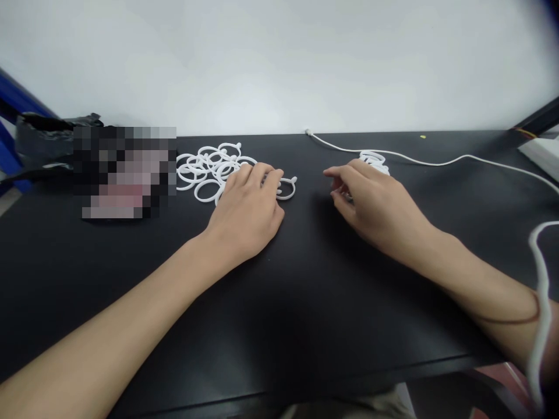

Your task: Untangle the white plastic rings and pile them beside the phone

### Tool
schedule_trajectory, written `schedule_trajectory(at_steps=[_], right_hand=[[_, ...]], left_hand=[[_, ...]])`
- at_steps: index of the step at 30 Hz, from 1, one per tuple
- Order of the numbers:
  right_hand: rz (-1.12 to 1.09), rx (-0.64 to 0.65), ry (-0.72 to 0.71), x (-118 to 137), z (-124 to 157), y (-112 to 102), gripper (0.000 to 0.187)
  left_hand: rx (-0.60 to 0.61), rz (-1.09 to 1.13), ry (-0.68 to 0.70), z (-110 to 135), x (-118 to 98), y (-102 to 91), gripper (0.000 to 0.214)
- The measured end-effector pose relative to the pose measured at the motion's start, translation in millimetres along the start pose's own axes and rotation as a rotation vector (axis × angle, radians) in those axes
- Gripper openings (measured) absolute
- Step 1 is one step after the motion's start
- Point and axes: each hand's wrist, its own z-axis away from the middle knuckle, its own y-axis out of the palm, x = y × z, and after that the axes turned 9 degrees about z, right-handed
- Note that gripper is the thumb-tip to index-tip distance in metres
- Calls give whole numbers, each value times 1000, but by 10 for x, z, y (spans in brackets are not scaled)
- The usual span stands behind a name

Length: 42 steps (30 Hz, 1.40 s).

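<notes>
A loose pile of white plastic rings (pixel 207 190), each with a small knob, like shower curtain rings, lies on the black table left of centre. My left hand (pixel 248 212) rests palm down over the pile's right side, its fingers spread and bent onto the rings. One ring (pixel 287 196) shows just right of those fingertips. My right hand (pixel 371 195) hovers over the table further right, thumb and index finger apart with nothing visible between them. Behind it lies a smaller cluster of white rings (pixel 372 157), partly hidden by the hand.
A white cable (pixel 406 157) runs along the back of the black table (pixel 279 314), and a thicker white cord (pixel 541 279) hangs by my right forearm. At the left are a black plastic bag (pixel 43 142) and a pixelated item (pixel 124 180). A white wall stands behind.
</notes>
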Motion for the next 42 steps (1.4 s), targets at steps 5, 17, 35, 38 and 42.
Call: schedule_trajectory(at_steps=[5,17,35,38,42], right_hand=[[-152,-230,-35,145,-8,-108,29],[-818,-314,104,366,45,-175,12],[-766,-203,32,246,2,-159,10],[-721,-201,12,235,-3,-158,11],[-430,-252,43,119,-51,-201,15]], left_hand=[[-50,17,10,2,-22,-21,43],[-185,200,183,21,-97,-59,51],[-210,231,285,22,-132,-67,41],[-193,242,281,22,-130,-69,40],[-162,176,236,9,-90,-61,40]])
